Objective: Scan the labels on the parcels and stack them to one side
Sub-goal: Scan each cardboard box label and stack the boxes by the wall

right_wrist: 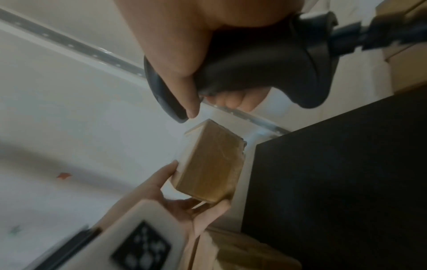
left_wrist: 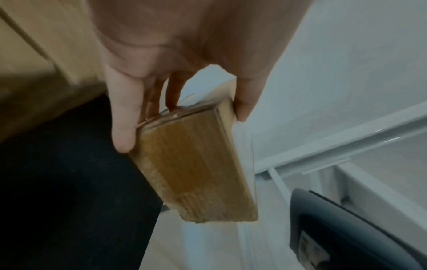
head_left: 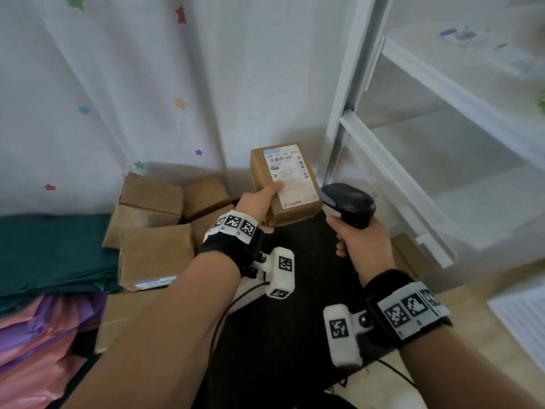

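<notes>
My left hand (head_left: 259, 202) holds a small brown cardboard parcel (head_left: 284, 184) up in the air, thumb on its white shipping label (head_left: 290, 178), which faces up. From the left wrist view the fingers (left_wrist: 122, 126) wrap under the parcel (left_wrist: 196, 164) and the thumb presses its far side. My right hand (head_left: 359, 240) grips a black handheld barcode scanner (head_left: 349, 203) by the handle, its head just right of the parcel and pointing toward it. The right wrist view shows the scanner (right_wrist: 254, 73) above the parcel (right_wrist: 212, 164).
Several brown parcels (head_left: 153, 225) lie heaped on the floor to the left, by a white star-printed curtain (head_left: 132, 98). A black surface (head_left: 295, 305) lies under my hands. A white metal shelf frame (head_left: 392, 160) stands to the right. Green and pink cloth (head_left: 44, 290) lies far left.
</notes>
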Demonstrator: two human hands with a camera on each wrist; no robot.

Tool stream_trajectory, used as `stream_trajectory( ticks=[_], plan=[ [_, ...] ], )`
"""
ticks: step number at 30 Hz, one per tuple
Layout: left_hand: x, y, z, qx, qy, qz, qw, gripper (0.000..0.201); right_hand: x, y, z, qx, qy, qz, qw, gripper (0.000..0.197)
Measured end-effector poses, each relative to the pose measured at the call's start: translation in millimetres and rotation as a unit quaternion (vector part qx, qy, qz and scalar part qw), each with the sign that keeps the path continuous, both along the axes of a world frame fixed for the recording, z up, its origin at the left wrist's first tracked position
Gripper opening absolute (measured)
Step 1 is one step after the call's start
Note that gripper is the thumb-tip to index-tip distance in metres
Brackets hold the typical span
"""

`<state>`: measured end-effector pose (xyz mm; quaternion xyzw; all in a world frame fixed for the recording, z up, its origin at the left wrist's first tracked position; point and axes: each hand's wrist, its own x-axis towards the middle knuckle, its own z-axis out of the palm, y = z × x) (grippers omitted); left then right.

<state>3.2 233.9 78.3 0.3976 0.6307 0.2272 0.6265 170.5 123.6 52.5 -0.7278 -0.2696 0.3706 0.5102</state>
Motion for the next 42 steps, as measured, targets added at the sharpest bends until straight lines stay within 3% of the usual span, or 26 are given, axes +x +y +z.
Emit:
stream_trajectory(
  ticks=[4, 9, 13, 18, 22, 27, 29, 33, 38, 42],
  plan=[
    [43.1, 32.7, -27.5, -0.052, 0.017, 0.017, 0.998, 0.053, 24.2, 18.2, -19.5, -0.031, -0.002, -0.006, 0.999, 0.016],
    [72.9, 57.9, -75.0, -0.084, 0.106, 0.013, 0.991, 0.072, 47.9, 29.9, -40.1, -0.063, -0.018, 0.02, 0.998, 0.02],
    [80.7, 58.8, -99.7, -0.05, 0.138, -0.001, 0.989, 0.047, 58.6, 29.0, -50.0, -0.092, -0.02, 0.019, 0.995, 0.019],
    [89.8, 68.0, -105.3, -0.021, 0.131, 0.041, 0.99, 0.05, 64.3, 30.6, -52.2, -0.112, -0.028, 0.015, 0.993, 0.019],
    [103.0, 72.9, -111.7, -0.002, 0.124, -0.023, 0.992, 0.044, 62.0, 33.4, -52.6, -0.113, -0.019, 0.024, 0.993, 0.02],
    [104.5, 70.2, -108.7, 0.02, 0.175, -0.06, 0.983, 0.047, 63.1, 31.1, -54.2, -0.104, -0.028, 0.023, 0.994, 0.018],
    [98.4, 63.0, -99.3, 0.066, 0.222, -0.055, 0.971, 0.052, 61.7, 32.0, -53.8, -0.1, -0.034, 0.035, 0.994, 0.018],
    [74.7, 36.4, -60.5, 0.209, 0.218, -0.022, 0.953, 0.042, 55.3, 36.8, -50.2, -0.069, -0.012, 0.045, 0.997, 0.018],
    [20.9, -17.3, -14.8, 0.331, 0.28, 0.025, 0.901, 0.031, 35.7, 43.7, -41.5, -0.038, 0.012, 0.094, 0.995, 0.017],
    [-23.7, -66.9, -11.9, 0.334, 0.371, 0.023, 0.866, 0.027, 12.5, 44.0, -37.6, -0.033, 0.015, 0.122, 0.992, 0.016]
  ],
)
